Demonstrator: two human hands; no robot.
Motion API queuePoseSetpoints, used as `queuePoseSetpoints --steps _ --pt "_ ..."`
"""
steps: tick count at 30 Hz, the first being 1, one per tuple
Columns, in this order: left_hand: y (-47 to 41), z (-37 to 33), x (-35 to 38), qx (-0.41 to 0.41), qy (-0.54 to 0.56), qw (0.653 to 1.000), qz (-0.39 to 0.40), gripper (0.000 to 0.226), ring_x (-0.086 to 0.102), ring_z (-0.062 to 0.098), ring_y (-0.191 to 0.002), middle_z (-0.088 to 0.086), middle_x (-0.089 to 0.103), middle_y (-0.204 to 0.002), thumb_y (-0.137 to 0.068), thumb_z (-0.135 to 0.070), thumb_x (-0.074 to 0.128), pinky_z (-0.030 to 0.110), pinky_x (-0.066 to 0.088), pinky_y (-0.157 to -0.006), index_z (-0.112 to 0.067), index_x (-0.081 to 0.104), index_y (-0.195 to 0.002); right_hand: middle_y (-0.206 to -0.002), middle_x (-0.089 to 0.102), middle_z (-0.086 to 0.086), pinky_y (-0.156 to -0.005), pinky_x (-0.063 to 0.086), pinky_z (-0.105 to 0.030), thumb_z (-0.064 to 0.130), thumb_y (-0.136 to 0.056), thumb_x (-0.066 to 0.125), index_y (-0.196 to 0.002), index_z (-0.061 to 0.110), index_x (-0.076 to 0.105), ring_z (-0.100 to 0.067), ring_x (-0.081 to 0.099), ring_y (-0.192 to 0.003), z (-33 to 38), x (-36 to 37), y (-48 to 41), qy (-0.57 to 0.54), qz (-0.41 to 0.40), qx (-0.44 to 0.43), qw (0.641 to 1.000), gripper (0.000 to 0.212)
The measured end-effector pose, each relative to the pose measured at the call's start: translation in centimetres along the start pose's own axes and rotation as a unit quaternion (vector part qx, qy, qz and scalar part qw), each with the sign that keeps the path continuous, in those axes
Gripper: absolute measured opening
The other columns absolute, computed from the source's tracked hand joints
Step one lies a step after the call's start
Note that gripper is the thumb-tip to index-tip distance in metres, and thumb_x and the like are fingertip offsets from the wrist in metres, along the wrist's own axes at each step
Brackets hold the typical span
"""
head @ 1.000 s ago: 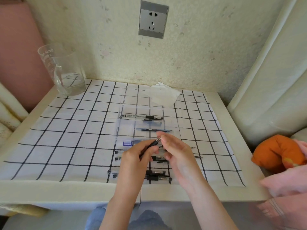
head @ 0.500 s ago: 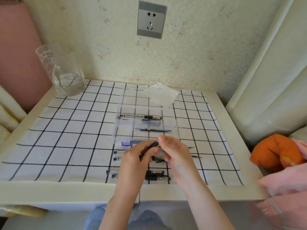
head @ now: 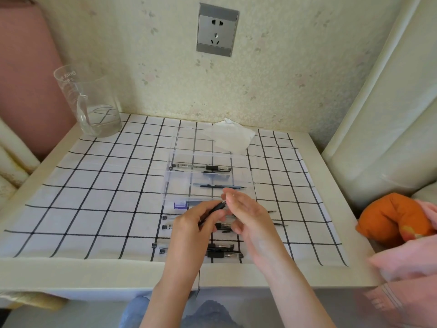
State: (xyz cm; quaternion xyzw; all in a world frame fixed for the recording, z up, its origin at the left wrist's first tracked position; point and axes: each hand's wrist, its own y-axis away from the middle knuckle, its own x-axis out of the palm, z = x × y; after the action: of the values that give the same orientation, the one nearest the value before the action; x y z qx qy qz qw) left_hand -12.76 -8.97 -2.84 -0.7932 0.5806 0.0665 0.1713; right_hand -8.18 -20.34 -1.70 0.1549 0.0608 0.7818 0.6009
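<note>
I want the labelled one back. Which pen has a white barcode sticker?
The black pen in the clear organizer's rearmost compartment. The slim dark pen one compartment nearer and the held pen in the left hand show none.

Soft, diffuse daylight fills the scene brightly. The left hand (head: 196,223) and right hand (head: 248,216) cast only faint shadows on the checked cloth (head: 94,197). The pen (head: 218,206) they hold looks slightly soft. Wide-angle distortion bows the edges of the table (head: 71,273), and the pink fabric (head: 402,261) at lower right is blurred.

White cloth (head: 94,197) black grid; black pen (head: 216,208); orange cushion (head: 390,216); grey socket (head: 217,29).
</note>
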Motion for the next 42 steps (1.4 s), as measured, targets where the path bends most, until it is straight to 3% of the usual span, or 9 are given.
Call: queuePoseSetpoints --steps 4,9,14,21,24,28,32,36,42 --pt "0.0 0.0 0.0 0.003 0.001 1.000 0.004 0.036 0.058 -0.002 -0.063 -0.034 0.063 -0.073 -0.085 -0.014 0.061 0.005 0.041 -0.060 -0.049 0.056 -0.088 -0.079 0.069 0.003 -0.055 0.036 -0.018 0.040 -0.067 0.070 -0.082 0.020 0.070 -0.007 0.059 -0.067 0.0 -0.1 0.1 0.018 -0.017 0.011 1.000 0.025" --pt "-0.1 0.3 0.0 -0.002 -0.008 1.000 0.000 0.036 0.058 0.001 -0.065 -0.033 0.064 -0.076 -0.086 -0.016 0.061 0.006 0.043 -0.061 -0.051 0.055 -0.088 -0.091 0.071 0.007 -0.052 0.030 -0.021 0.039 -0.071 0.068 -0.099 0.020 0.072 -0.013 0.052 -0.079 0.0 -0.1 0.1 -0.002 0.002 -0.002 1.000 0.033" --pt "0.0 0.2 -0.1 -0.001 -0.005 1.000 0.007 0.034 0.059 -0.001 -0.065 -0.031 0.064 -0.077 -0.085 -0.016 0.061 0.005 0.042 -0.060 -0.049 0.056 -0.089 -0.077 0.068 0.007 -0.056 0.034 -0.019 0.038 -0.066 0.071 -0.083 0.019 0.069 -0.006 0.055 -0.065 0.2 0.0 -0.1 0.013 -0.028 0.012 0.999 0.026" --pt "0.0 0.7 -0.1 -0.029 0.012 1.000 -0.002 0.020 0.059 -0.001 -0.064 -0.019 0.067 -0.069 -0.086 -0.018 0.061 0.005 0.043 -0.061 -0.036 0.063 -0.092 -0.087 0.066 0.005 -0.053 0.030 -0.020 0.028 -0.069 0.072 -0.084 0.019 0.074 -0.008 0.050 -0.073 0.9 -1.5 0.0 -0.055 -0.069 -0.018 0.996 0.018" --pt "0.0 0.8 -0.1 -0.032 0.013 0.999 -0.003 0.016 0.057 0.002 -0.063 -0.020 0.066 -0.077 -0.086 -0.019 0.060 0.007 0.043 -0.061 -0.033 0.065 -0.092 -0.083 0.069 0.010 -0.058 0.038 -0.014 0.018 -0.080 0.071 -0.088 0.019 0.072 0.001 0.057 -0.073 0.5 -3.0 0.8 0.067 -0.109 -0.058 0.990 0.008" --pt "0.0 0.7 -0.1 -0.034 0.018 0.999 -0.005 0.015 0.056 0.002 -0.062 -0.019 0.066 -0.076 -0.086 -0.020 0.060 0.006 0.042 -0.060 -0.032 0.064 -0.093 -0.076 0.068 0.007 -0.062 0.039 -0.007 0.006 -0.079 0.071 -0.084 0.021 0.070 -0.001 0.056 -0.068 -2.0 -4.1 2.2 0.314 -0.094 -0.115 0.938 0.016" --pt "0.1 0.3 0.0 -0.036 0.021 0.999 -0.001 0.022 0.058 -0.003 -0.064 -0.015 0.066 -0.066 -0.086 -0.017 0.061 0.003 0.041 -0.059 -0.039 0.060 -0.088 -0.075 0.065 0.004 -0.062 0.039 -0.007 0.006 -0.077 0.072 -0.077 0.021 0.066 -0.003 0.055 -0.072 -3.9 -4.4 2.2 0.418 -0.093 -0.121 0.895 0.016" --pt "0.1 0.4 0.0 -0.032 0.003 0.999 0.007 0.030 0.058 -0.001 -0.064 -0.016 0.066 -0.069 -0.086 -0.019 0.060 0.005 0.043 -0.060 -0.048 0.055 -0.085 -0.079 0.061 0.001 -0.063 0.039 -0.007 0.008 -0.077 0.073 -0.084 0.020 0.070 -0.008 0.054 -0.068 -4.0 -4.3 1.5 0.474 -0.068 -0.113 0.870 0.014" --pt "0.1 0.5 -0.1 -0.032 0.004 0.999 0.016 0.030 0.058 0.001 -0.065 -0.019 0.067 -0.071 -0.086 -0.020 0.060 0.006 0.044 -0.060 -0.049 0.054 -0.085 -0.077 0.060 0.001 -0.063 0.040 -0.006 0.000 -0.075 0.072 -0.089 0.019 0.072 -0.001 0.053 -0.066 -3.1 -4.5 1.7 0.423 -0.046 -0.101 0.899 0.024"
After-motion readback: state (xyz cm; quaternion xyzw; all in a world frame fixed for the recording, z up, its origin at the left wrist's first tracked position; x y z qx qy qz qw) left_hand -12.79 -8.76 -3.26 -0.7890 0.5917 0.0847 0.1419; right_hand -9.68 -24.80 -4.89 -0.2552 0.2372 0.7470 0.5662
